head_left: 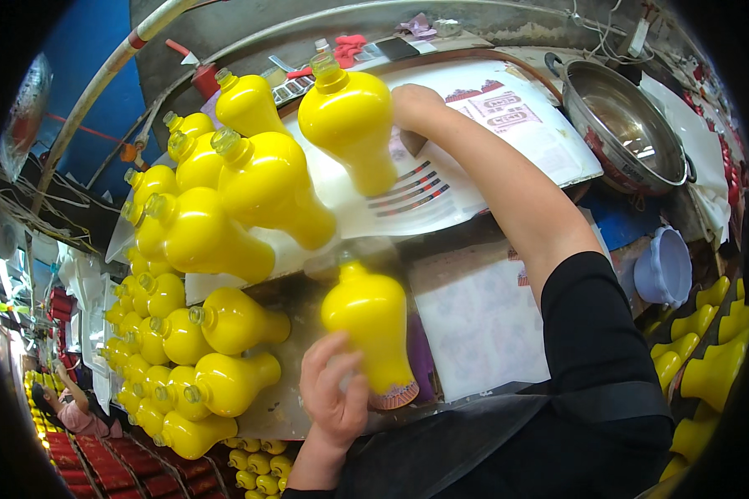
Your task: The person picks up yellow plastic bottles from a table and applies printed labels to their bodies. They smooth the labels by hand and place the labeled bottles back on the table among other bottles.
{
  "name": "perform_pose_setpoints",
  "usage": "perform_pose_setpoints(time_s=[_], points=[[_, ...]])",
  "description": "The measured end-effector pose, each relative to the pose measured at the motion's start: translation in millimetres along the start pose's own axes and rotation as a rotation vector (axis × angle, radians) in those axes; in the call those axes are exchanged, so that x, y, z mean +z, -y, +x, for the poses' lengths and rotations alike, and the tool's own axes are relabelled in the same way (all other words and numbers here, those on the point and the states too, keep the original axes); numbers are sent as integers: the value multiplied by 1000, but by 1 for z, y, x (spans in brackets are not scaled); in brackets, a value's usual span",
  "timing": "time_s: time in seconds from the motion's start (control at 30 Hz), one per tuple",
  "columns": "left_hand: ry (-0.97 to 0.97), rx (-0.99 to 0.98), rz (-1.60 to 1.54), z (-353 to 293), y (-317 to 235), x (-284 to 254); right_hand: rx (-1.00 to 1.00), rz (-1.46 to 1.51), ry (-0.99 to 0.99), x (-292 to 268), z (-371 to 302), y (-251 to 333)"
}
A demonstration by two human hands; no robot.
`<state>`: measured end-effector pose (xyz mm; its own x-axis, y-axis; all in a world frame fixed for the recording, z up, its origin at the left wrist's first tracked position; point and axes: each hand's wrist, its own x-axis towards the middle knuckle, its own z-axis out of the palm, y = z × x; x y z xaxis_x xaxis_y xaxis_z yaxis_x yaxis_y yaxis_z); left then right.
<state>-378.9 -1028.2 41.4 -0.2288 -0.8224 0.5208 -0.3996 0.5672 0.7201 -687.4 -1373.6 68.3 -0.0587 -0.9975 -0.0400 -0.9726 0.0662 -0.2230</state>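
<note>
A glossy yellow bottle (366, 320) with a patterned band at its base stands upright in front of me. My left hand (333, 387) is beside its lower left side, fingers loosely bent and apart; whether they touch it I cannot tell. My right arm reaches across to the white work board, where my right hand (416, 112) is beside another yellow bottle (349, 116). That bottle hides its fingertips. Below this hand shows a small dark wedge-shaped patch I cannot make out. Thin dark-and-red printed strips (412, 190) lie on the board nearby.
Several yellow bottles (266, 179) crowd the board's left; more (233, 382) are grouped below them. Printed sheets (499, 112) lie on the board, and a pale sheet (478, 324) lies nearer. Right are a metal pan (587, 91) and a lavender basin (664, 266). Far left is another person (83, 416).
</note>
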Motion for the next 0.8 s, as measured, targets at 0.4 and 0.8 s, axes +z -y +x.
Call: perform_pose_setpoints(time_s=[0.4,0.8], points=[[20,81,-70,5,-19,-9,0,108,-201,5,-1,-5],[173,-647,-1098,52,-64,63,-191,197,-7,-89,-157,-24]])
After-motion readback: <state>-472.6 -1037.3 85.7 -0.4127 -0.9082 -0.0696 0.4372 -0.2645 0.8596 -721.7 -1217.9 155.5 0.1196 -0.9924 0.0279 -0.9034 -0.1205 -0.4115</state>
